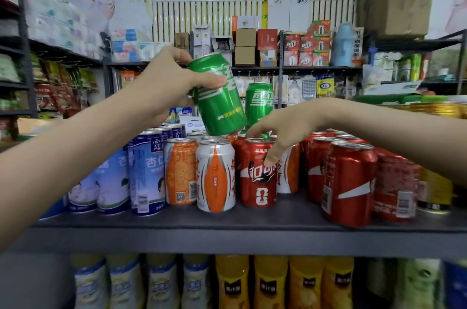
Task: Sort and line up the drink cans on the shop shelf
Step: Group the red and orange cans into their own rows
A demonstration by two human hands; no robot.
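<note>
On the shelf, front rows, we record from left to right:

- Blue-white cans: upright and packed close.
- One orange can.
- One white-orange can, touching the orange can.
- One red can.
- A second white-orange can, partly hidden behind the red can.
- Red cluster toward the right end, its nearest can standing forward of the rest.

Left grip: we have it raised above the rows, holding a green can by its upper half, thumb across the front and fingers behind. The can is tilted, its top leaning left. Its base is just above the tops of the orange cans and clear of the shelf.

Second green can: upright, further back, just right of the held one. Its base is hidden.

Right grip: spread wide over the single red can. The thumb tip touches its front face and the fingers reach across its top rim. The grip is not closed round it.

Lower shelf: we note white-blue bottles and yellow bottles side by side.
</note>
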